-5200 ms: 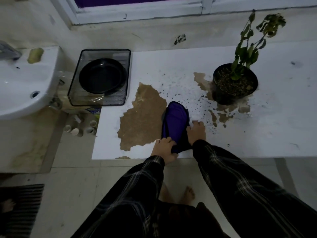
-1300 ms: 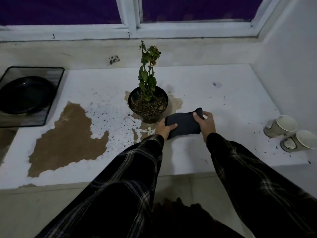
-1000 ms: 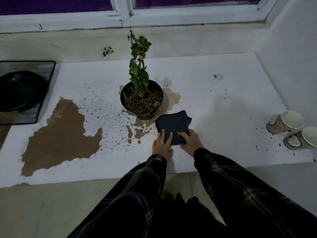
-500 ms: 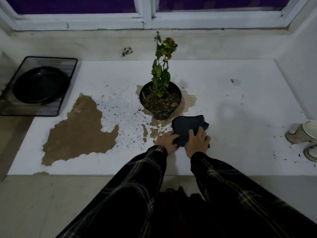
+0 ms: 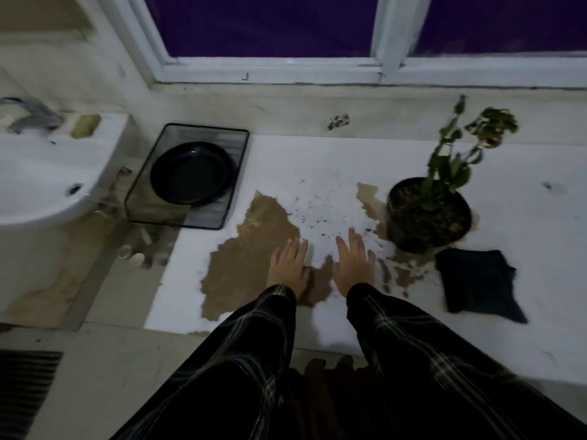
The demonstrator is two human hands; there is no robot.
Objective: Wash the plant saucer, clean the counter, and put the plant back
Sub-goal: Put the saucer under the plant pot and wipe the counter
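The black plant saucer (image 5: 190,173) lies in a wire rack (image 5: 235,198) left of the white counter (image 5: 524,236). A black pot with a green plant (image 5: 428,214) stands on the counter amid brown stains and soil specks. A dark folded cloth (image 5: 476,284) lies flat in front of the pot, untouched. My left hand (image 5: 289,265) and my right hand (image 5: 354,262) hover side by side with fingers spread over the big brown stain (image 5: 251,258), holding nothing.
A white sink (image 5: 47,176) with a tap (image 5: 28,114) is at the far left. Small pale cups (image 5: 136,254) sit on the floor below the rack. The window frame (image 5: 387,42) runs behind the counter. A dark mat (image 5: 22,385) lies at lower left.
Both hands have let go of the cloth, which now lies by the pot, and moved left over the brown stain. The view has swung left, bringing the sink in.
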